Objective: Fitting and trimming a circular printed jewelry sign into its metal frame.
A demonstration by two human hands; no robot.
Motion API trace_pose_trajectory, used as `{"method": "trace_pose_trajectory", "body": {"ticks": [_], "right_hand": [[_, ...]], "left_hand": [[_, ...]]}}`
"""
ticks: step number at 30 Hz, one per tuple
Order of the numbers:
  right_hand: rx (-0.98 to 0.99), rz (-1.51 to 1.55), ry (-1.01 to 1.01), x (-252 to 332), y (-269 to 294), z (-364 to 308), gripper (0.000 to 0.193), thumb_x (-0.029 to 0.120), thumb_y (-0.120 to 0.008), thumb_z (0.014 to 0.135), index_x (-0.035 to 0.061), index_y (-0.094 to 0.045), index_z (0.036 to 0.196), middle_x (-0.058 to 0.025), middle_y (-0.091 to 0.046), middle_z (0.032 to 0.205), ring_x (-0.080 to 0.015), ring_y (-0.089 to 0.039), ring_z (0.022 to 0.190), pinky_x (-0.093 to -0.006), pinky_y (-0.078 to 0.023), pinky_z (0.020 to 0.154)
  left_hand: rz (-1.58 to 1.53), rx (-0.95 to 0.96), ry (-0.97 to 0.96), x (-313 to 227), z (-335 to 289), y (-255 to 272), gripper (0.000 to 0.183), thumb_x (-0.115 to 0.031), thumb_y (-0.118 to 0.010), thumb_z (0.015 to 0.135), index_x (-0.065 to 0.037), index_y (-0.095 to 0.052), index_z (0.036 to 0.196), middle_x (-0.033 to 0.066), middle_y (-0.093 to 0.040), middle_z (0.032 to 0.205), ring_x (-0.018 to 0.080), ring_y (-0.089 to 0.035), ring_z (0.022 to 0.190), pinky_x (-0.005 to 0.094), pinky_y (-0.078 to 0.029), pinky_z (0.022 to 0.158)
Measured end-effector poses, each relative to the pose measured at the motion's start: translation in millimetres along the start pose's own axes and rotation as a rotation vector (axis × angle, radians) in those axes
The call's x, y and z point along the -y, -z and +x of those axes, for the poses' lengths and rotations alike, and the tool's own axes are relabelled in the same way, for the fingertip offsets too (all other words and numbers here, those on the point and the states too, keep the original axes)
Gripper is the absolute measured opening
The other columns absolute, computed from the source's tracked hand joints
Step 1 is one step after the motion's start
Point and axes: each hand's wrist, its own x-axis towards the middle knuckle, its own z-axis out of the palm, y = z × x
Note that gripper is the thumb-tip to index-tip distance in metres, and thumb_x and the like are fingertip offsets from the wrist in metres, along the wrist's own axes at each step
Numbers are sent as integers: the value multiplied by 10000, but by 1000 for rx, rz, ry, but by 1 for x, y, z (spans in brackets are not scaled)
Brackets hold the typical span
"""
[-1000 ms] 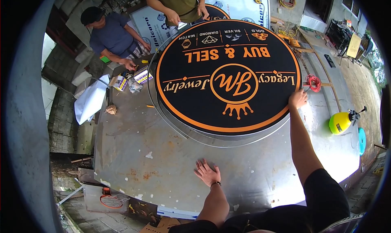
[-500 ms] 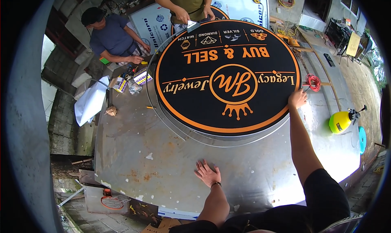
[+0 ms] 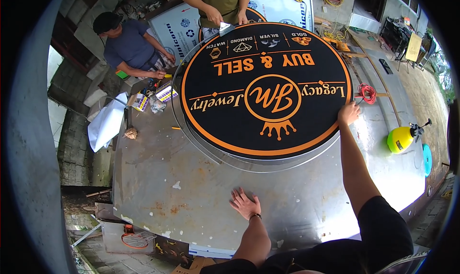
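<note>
round black sign (image 3: 268, 99) with an orange rim lies over the metal surface (image 3: 191, 190), in the upper middle of the frame. at lower centre the left hand (image 3: 246, 205) rests flat on the surface, spread and holding nothing, while at right of centre the right hand (image 3: 349, 113) touches the sign's edge, and i cannot tell whether it grips. a red cable coil (image 3: 367, 93) is just beside that hand, and at the top a person (image 3: 221, 5) holds a flat tool (image 3: 226, 28) at the sign's rim.
</note>
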Motion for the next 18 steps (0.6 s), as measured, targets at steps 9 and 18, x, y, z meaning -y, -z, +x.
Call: {"method": "trace_pose_trajectory", "body": {"ticks": [9,18], "right_hand": [[17,19,-5,-1,1,1,195,143,-436,884,72,-580,994,-98,-597,1022,-285,-565,1005,-410,-468,810],[-9,10,6,-1,-2,1,192,150,-427,892,72,-577,983,-98,-589,1012,-284,-570,991,-419,-478,792]], "left_hand": [[-12,-1,7,0,-1,-2,652,-382,-526,796,-116,-352,1365,131,-331,1434,288,-265,1363,552,-166,1111],[-21,-15,1,1,-1,-4,663,-372,-545,787,-118,-349,1367,131,-331,1433,290,-265,1361,555,-165,1110]]}}
